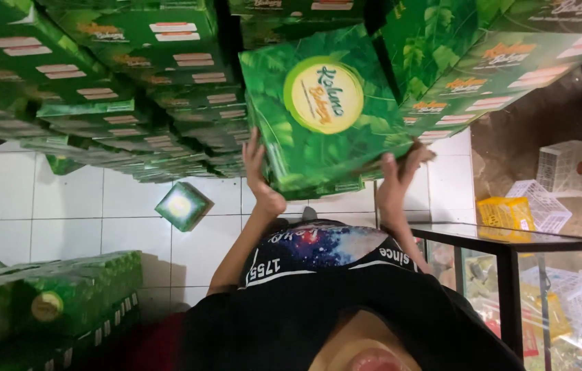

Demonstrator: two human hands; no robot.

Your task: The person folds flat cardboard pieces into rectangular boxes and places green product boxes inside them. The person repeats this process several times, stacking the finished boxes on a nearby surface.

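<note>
Left hand [258, 172]: gripping held box's edge.
Right hand [401, 175]: gripping opposite edge.
Held box [322, 110]: green, leaf-patterned, round yellow label [323, 94], between both hands.
Stacked boxes [133, 75]: beside left hand.
Small box [182, 205]: floor, near left hand.

A box [325, 110] sits at upper centre of the frame, held between two hands: one hand [258, 172] on its left edge, the other hand [401, 175] at its lower right corner. Stacked boxes [119, 82] fill the upper left; further stacked boxes [483, 55] fill the upper right. A single small box [182, 205] lies on the tiled floor [64, 206], left of centre. Another stack of boxes [43, 302] occupies the lower left. A glass cabinet [531, 288] stands at lower right, with baskets [552, 185] above it.
</note>
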